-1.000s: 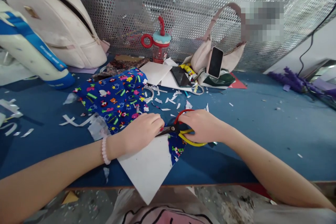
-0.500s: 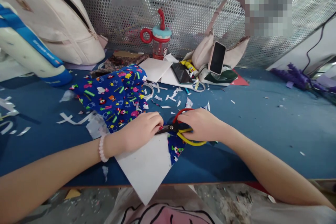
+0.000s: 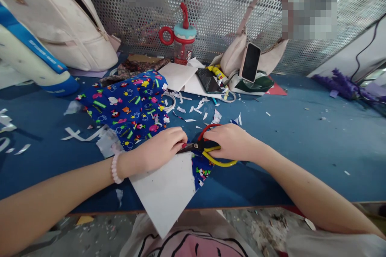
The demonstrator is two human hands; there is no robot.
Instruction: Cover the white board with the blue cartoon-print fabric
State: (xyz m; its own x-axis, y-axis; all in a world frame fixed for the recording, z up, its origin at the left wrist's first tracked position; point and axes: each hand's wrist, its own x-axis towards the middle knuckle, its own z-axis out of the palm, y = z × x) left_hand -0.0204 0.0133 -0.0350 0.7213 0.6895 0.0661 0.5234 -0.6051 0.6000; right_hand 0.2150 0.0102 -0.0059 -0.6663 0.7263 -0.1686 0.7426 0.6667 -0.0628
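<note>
My right hand is closed in the loops of scissors with one red and one yellow handle. The handles are spread apart, and the dark blades point left along the upper edge of a white card. Pressing on that card, my left hand has its fingers curled close to the blade tips and partly covers them. Blue printed fabric shows along the card's right side. A larger piece of the same blue fabric lies behind my left hand. Whether the two pieces join under the hand is hidden.
White paper scraps are scattered over the blue table. Along the back stand a beige backpack, a red-handled cup, a handbag and a phone. A white-and-blue bottle leans at left.
The camera view has shifted a little, and the card's lower corner sits slightly lower and further left. Both hands and the scissors keep almost the same position.
</note>
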